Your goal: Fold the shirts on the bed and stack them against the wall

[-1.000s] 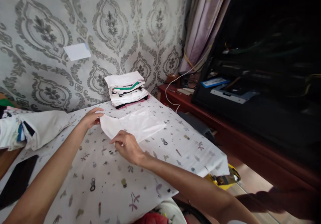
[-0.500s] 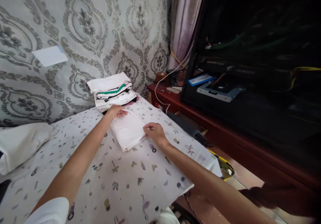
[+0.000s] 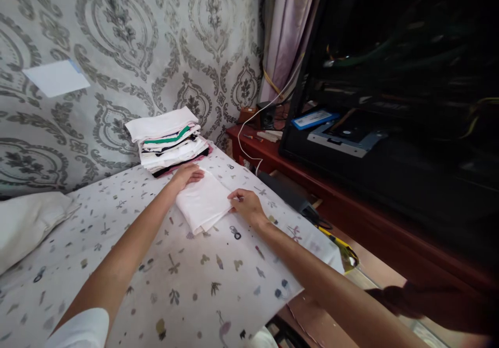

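Note:
A folded white garment (image 3: 203, 200) lies on the patterned sheet, in front of a stack of folded clothes (image 3: 168, 143). My left hand (image 3: 187, 176) rests on the garment's far left corner, its fingers stretched out over the cloth. At the right edge, my right hand (image 3: 246, 205) pinches the garment between thumb and fingers. The stack is mostly white, with green, black and pink layers showing. What kind of garment I am handling cannot be made out from its folds.
The bed sheet (image 3: 163, 280) carries small printed figures. A cream cloth heap (image 3: 29, 223) lies at the left. To the right stands a red-brown wooden desk (image 3: 273, 153) bearing a large black open case (image 3: 390, 192). A white cable (image 3: 248, 122) hangs down toward the bed.
My view has turned slightly, so the wall and stack sit farther left. The fingers of my left hand lie flatter on the garment. My right hand still pinches its edge.

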`<state>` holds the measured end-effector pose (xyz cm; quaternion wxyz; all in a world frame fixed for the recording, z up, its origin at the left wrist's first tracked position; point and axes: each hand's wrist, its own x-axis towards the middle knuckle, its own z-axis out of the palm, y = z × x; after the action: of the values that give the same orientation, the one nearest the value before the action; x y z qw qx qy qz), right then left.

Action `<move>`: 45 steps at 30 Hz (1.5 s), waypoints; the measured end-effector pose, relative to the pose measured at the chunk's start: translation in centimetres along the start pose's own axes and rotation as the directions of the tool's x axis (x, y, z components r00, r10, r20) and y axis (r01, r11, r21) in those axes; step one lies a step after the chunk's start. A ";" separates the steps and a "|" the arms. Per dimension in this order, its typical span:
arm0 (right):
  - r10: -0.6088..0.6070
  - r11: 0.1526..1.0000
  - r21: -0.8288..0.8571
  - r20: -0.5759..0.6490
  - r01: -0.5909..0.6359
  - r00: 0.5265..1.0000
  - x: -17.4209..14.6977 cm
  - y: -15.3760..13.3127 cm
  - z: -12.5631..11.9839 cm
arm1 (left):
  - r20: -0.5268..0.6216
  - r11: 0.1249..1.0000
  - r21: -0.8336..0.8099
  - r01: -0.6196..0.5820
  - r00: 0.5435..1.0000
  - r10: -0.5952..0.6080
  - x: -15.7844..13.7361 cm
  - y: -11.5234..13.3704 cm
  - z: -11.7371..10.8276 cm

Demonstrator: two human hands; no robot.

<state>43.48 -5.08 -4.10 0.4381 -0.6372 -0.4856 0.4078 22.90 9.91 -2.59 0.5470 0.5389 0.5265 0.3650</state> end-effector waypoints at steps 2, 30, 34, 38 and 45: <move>0.009 1.000 -0.006 -0.003 -0.009 1.000 -0.1 -0.1 0.0 | 0.012 0.999 0.012 -0.046 0.999 0.046 -0.4 0.0 0.0; 0.327 0.431 0.701 0.465 -0.568 0.822 -6.1 -4.1 6.3 | 0.151 0.632 0.672 -0.387 0.906 0.395 -13.6 -2.1 -2.9; 0.346 0.288 0.721 0.535 -0.630 0.770 -6.1 -4.4 6.7 | 0.185 0.536 0.766 -0.355 0.920 0.346 -12.9 -2.7 -2.8; 0.311 0.252 0.655 0.643 -0.713 0.700 -6.3 -3.6 6.6 | 0.245 0.406 0.866 -0.292 0.956 0.164 -13.1 -3.3 -2.5; 0.329 0.310 0.616 0.645 -0.724 0.690 -6.4 -2.8 6.4 | 0.270 0.340 0.896 -0.285 0.959 0.091 -13.4 -2.6 -2.0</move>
<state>35.47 -9.91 -2.67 0.4132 -0.3673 -0.0593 0.8312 18.14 -2.99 -2.41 0.1452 0.8386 0.5247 0.0178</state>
